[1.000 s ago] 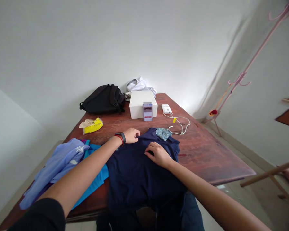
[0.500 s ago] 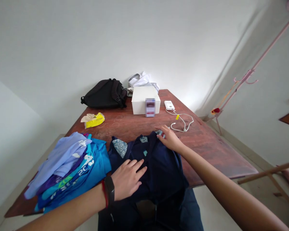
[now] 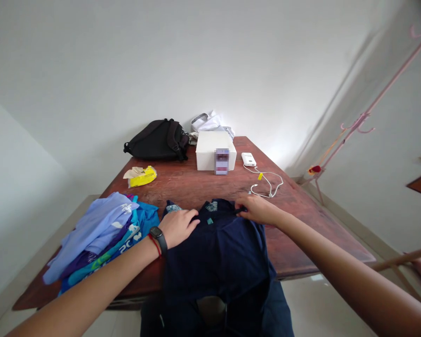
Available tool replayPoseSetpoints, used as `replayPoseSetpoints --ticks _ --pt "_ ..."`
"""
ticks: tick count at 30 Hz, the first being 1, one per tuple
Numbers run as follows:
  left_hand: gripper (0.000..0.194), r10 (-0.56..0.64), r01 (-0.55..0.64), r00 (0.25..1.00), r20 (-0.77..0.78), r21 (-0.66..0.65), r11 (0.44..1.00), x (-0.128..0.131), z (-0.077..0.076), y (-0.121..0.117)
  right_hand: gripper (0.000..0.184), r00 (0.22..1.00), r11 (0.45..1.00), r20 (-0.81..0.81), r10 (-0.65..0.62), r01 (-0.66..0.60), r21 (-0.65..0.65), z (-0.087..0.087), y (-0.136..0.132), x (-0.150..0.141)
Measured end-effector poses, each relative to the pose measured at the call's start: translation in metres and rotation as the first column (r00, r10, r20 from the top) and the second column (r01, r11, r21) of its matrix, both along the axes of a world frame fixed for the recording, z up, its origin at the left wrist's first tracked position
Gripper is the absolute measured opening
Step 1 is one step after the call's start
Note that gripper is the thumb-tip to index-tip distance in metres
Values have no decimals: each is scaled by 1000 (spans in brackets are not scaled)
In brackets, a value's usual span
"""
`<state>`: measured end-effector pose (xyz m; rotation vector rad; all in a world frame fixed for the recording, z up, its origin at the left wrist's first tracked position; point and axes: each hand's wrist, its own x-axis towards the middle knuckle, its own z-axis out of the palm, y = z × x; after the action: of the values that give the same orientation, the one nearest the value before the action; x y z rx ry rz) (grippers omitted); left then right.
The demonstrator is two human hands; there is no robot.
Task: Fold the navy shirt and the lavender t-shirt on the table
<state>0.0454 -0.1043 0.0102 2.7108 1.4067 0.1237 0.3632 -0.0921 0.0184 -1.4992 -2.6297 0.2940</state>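
Note:
A dark navy shirt [image 3: 221, 248] lies on the brown wooden table [image 3: 301, 224], its lower part hanging over the near edge. My left hand [image 3: 177, 225], with a black watch and a red band at the wrist, rests on the shirt's left shoulder with fingers curled onto the cloth. At the right shoulder, near the collar, my right hand [image 3: 256, 209] pinches the cloth. A patterned teal lining shows at the collar [image 3: 210, 206].
A pile of blue and purple clothes [image 3: 105, 234] sits left of the shirt. Farther back are a yellow packet [image 3: 142, 176], a black backpack [image 3: 157, 139], a white box [image 3: 215, 150], white cloth [image 3: 210, 122] and a white charger with cable [image 3: 263, 180]. A pink coat stand [image 3: 358, 124] rises at right.
My left hand slid up from the shirt's middle to its left shoulder. My right hand shifted slightly and closed on the cloth near the collar. The collar area is now folded narrower.

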Motion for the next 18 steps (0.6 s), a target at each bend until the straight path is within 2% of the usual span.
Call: replayPoseSetpoints --ticks 3,7,11,14,18 --pt "43 108 -107 991 -79 16 994 14 1 20 12 999 997 41 35 -31 -77 2 -21 10" --pt "22 96 -102 972 -214 -16 995 25 2 31 12 998 991 54 38 -31 -133 9 -39 17" --pt "18 69 -63 974 -215 36 997 18 7 11 14 999 985 46 19 -11 -172 15 -56 19" --pt "15 42 -30 974 -224 54 998 4 11 -14 14 996 965 -15 93 -94 -245 12 -73 16" --pt "16 48 -48 979 -200 4 999 -14 12 -37 12 986 941 -69 150 -163 -296 6 -90 7"
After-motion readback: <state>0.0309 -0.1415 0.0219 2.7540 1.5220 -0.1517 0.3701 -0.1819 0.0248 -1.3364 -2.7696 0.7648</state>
